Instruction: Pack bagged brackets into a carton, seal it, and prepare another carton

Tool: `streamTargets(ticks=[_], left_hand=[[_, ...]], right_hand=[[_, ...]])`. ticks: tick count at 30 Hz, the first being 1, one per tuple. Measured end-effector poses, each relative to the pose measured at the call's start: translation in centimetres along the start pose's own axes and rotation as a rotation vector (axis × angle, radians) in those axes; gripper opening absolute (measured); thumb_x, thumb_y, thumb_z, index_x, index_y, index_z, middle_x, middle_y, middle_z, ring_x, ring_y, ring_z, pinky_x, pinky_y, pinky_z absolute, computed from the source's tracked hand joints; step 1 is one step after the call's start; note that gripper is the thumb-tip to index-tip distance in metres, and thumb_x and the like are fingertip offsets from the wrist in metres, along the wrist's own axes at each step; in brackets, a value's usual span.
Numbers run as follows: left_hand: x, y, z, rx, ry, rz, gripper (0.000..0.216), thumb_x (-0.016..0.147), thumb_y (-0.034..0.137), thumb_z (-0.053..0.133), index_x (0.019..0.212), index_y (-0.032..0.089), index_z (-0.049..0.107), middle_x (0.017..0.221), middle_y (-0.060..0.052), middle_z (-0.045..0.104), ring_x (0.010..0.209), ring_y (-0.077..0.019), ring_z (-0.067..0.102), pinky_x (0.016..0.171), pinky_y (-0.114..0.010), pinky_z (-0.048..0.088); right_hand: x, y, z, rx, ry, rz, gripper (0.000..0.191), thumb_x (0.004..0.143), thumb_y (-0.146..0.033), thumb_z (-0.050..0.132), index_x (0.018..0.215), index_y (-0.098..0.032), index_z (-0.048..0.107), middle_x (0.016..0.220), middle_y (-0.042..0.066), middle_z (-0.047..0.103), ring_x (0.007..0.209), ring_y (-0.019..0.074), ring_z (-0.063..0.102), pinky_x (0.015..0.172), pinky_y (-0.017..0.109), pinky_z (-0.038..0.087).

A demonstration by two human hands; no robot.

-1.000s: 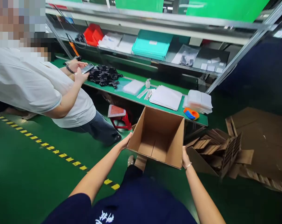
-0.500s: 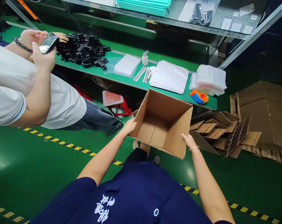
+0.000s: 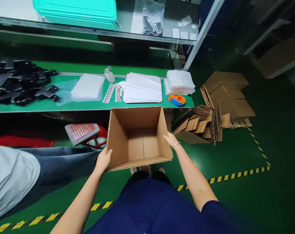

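Note:
Between my hands is an open-topped cardboard box (image 3: 142,159), its inside bare down to the seam in its floor. My left hand (image 3: 103,160) grips the left wall, thumb over the rim and fingers hidden behind the cardboard. On the opposite wall my right hand (image 3: 171,139) does the same, a thin bracelet on that wrist. The far rim of the box is close to the front edge of the green workbench (image 3: 89,107); whether they touch I cannot tell. Just beyond lie a stack of white sheets (image 3: 142,87) and an orange and blue tape roll or ring (image 3: 177,100).
Black plastic parts (image 3: 18,81) are heaped on the bench's left, beside clear bags (image 3: 87,87) and a small bottle (image 3: 109,75). A red stool (image 3: 83,132) and a person in jeans (image 3: 64,165) are at left. A carton of cardboard dividers (image 3: 198,126) stands on the right.
My view has swung right and levelled, so the bench and the other person slide left. The box now sits squarer to the bench, still held in both hands.

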State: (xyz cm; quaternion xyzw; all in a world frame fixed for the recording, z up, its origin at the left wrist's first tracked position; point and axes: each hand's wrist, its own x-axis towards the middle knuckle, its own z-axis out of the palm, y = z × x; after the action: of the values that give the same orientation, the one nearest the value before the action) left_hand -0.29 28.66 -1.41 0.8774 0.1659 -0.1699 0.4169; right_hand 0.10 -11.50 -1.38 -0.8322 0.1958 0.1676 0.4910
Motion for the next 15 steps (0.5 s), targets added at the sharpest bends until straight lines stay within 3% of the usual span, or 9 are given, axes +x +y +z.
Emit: streamTargets(ticks=[5,8,10,12,15], left_hand=[[0.0,0.7,0.9,0.112,0.047,-0.092,0.044,0.074,0.034,0.046,0.110,0.014,0.063,0.111,-0.013,0.071,0.113,-0.0354,0.061,0.100,-0.050,0.047],[-0.5,1.5,0.7,0.274,0.097,-0.181,0.046,0.075,0.045,0.042,0.110,0.022,0.060,0.117,-0.004,0.069,0.114,-0.0346,0.060,0.100,-0.051,0.047],[-2.2,2.6,0.9,0.402,0.195,-0.181,0.050,0.077,0.051,0.036,0.121,0.032,0.051,0.133,0.008,0.060,0.123,-0.0321,0.054,0.105,-0.051,0.042],[-5.0,4.3,2.1,0.482,0.338,-0.128,0.053,0.079,0.054,0.032,0.130,0.039,0.040,0.146,0.015,0.044,0.132,-0.0295,0.046,0.110,-0.050,0.038],[-9.2,7.1,6.1,0.499,0.435,-0.061,0.055,0.082,0.054,0.032,0.133,0.034,0.041,0.149,0.008,0.042,0.132,-0.0292,0.046,0.110,-0.047,0.038]], right_hand=[[0.0,1.8,-1.1,0.053,-0.077,-0.017,0.049,0.085,-0.034,0.062,0.131,-0.019,0.056,0.131,0.009,0.061,0.121,0.0264,0.055,0.105,0.039,0.040],[1.0,4.5,-2.2,0.114,-0.197,-0.039,0.044,0.095,-0.045,0.046,0.134,-0.026,0.053,0.133,0.004,0.060,0.117,0.0214,0.059,0.096,0.035,0.048],[2.4,7.3,-3.6,0.136,-0.292,-0.018,0.043,0.100,-0.046,0.033,0.130,-0.027,0.057,0.126,0.005,0.065,0.107,0.0198,0.065,0.087,0.035,0.053],[4.3,10.7,-5.7,0.126,-0.358,0.030,0.039,0.100,-0.043,0.038,0.122,-0.022,0.062,0.115,0.007,0.069,0.097,0.0195,0.068,0.083,0.037,0.054],[6.7,16.2,-9.4,0.067,-0.366,0.110,0.029,0.093,-0.037,0.057,0.110,-0.015,0.063,0.109,0.008,0.067,0.095,0.0193,0.065,0.086,0.041,0.053]])
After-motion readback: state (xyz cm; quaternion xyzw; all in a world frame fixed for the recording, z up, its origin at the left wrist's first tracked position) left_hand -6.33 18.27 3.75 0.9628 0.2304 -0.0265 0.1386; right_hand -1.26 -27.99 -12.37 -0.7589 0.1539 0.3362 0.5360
